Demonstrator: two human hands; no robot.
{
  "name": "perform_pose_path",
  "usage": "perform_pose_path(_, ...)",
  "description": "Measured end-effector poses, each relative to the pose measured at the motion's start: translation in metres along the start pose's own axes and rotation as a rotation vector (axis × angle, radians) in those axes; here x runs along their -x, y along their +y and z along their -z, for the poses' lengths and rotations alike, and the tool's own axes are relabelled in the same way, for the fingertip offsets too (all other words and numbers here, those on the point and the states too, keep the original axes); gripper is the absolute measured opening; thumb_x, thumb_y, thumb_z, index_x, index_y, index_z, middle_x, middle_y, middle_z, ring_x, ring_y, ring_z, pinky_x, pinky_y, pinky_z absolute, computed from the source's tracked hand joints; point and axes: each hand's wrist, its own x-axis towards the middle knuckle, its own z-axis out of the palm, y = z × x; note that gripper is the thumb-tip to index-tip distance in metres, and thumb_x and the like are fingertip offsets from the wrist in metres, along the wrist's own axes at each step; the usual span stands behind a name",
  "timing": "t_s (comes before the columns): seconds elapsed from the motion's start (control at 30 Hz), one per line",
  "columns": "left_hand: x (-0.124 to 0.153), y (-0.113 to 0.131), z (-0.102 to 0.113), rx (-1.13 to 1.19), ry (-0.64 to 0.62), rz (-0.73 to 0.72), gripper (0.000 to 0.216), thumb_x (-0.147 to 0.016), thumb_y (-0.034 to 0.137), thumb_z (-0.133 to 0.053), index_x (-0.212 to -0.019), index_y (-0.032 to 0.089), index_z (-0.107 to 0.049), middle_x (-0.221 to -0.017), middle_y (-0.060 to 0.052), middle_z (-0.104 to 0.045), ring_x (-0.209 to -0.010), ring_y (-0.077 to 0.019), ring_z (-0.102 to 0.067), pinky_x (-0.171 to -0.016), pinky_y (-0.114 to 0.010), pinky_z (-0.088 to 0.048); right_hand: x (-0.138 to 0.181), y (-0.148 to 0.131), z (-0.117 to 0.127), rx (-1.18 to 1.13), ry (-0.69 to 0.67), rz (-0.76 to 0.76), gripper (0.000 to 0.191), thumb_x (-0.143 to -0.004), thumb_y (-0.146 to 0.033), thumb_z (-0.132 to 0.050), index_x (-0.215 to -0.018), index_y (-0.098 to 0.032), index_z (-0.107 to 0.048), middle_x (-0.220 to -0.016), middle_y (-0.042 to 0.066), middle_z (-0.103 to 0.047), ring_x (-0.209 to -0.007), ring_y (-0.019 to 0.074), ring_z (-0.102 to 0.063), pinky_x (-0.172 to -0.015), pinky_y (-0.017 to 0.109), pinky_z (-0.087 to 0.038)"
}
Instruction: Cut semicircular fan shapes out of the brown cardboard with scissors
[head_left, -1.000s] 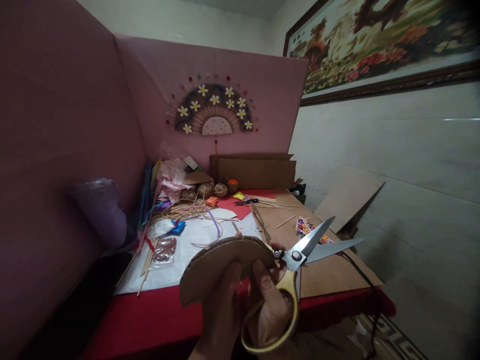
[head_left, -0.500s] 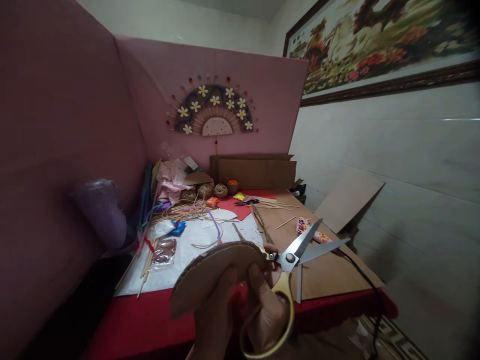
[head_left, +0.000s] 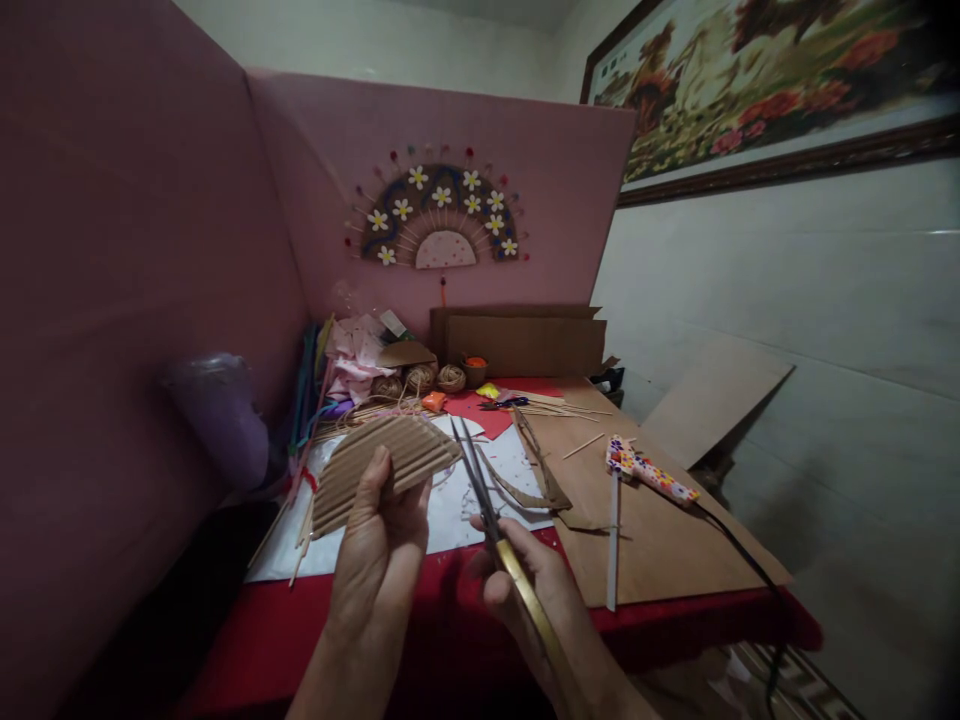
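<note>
My left hand (head_left: 386,545) grips a half-round piece of corrugated cardboard (head_left: 352,465) by its lower edge, thumb on the ribbed face. My right hand (head_left: 536,590) is closed around the yellow handles of a pair of scissors (head_left: 484,490). Their blades point up and away, slightly parted, with the tips close to the cardboard's right corner. A curved cardboard offcut (head_left: 551,495) lies on the table just beyond the blades. Part of the scissors' handles is hidden by my fingers.
On the brown board (head_left: 697,560) at right lie a flower-patterned glue gun (head_left: 649,472) with a cord and a metal ruler (head_left: 613,550). Balls of twine (head_left: 420,377), thin sticks and small packets stand further back. A decorated fan (head_left: 440,215) hangs on the pink partition (head_left: 570,180).
The cardboard has moved left and turned to show its ribbed face. The scissors have swung upright and their blades are closer together. The curved offcut now lies on the table.
</note>
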Motion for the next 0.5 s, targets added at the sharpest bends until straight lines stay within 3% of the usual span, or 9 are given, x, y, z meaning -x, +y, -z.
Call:
perform_pose_path(0.1, -0.006, 0.003, -0.006, -0.045, 0.058, 0.019, 0.017, -0.083, 0.008, -0.057, -0.078, 0.020, -0.068, -0.069, 0.001, -0.074, -0.072, -0.0148, -0.070, -0.099, -0.045, -0.043, -0.005, -0.013, 0.001, 0.214, -0.047, 0.073, 0.067, -0.067, -0.077, -0.056, -0.092, -0.014, -0.055, -0.064, -0.002, -0.047, -0.057, 0.0098, -0.036, -0.049, 0.021, -0.028)
perform_pose_path(0.2, -0.010, 0.004, -0.010, -0.053, 0.070, 0.000, 0.018, -0.083, 0.007, -0.056, -0.078, 0.020, -0.068, -0.070, 0.001, -0.074, -0.071, -0.0143, -0.070, -0.098, -0.043, -0.043, -0.012, -0.021, 0.001, 0.271, -0.062, 0.068, 0.072, -0.067, -0.078, -0.055, -0.098, -0.013, -0.053, -0.068, -0.001, -0.049, -0.059, 0.0109, -0.038, -0.051, 0.022, -0.031)
perform_pose_path(0.5, -0.016, 0.004, -0.004, -0.097, -0.104, -0.169, 0.019, -0.079, 0.006, -0.060, -0.089, 0.021, -0.068, -0.083, 0.001, -0.074, -0.083, -0.0142, -0.069, -0.096, -0.039, -0.045, -0.020, -0.027, -0.002, 0.277, -0.064, 0.028, 0.061, -0.069, -0.070, -0.062, -0.095, -0.016, -0.053, -0.074, 0.002, -0.055, -0.063, 0.0141, -0.048, -0.055, 0.023, -0.039)
